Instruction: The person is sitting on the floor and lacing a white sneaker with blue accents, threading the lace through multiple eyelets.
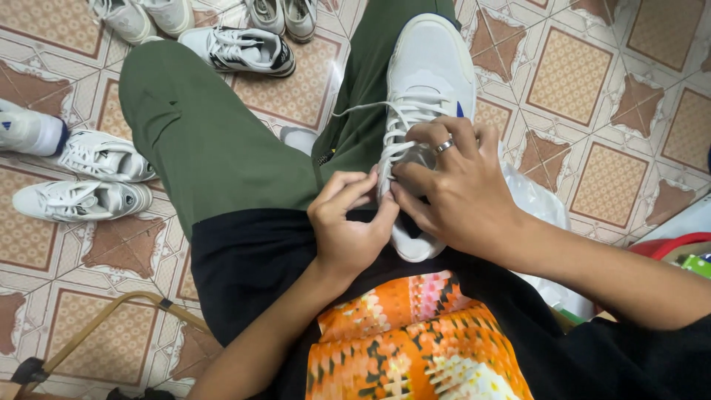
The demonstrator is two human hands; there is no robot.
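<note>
A white sneaker (431,67) lies on my right thigh, toe pointing away, laces partly threaded. My right hand (455,185), with a ring on one finger, covers the shoe's tongue and upper eyelets and grips it there. My left hand (348,222) pinches the white lace (370,107) at the shoe's left edge, thumb and fingers closed on it. A loose end of lace runs off to the left over my green trousers (200,141). The heel of the shoe rests against my black shirt.
Several white sneakers lie on the patterned tile floor: a pair (81,178) at left, one (241,48) behind my left knee, others along the top edge. A clear plastic bag (537,200) lies right of my leg. A red basin rim (666,244) shows at far right.
</note>
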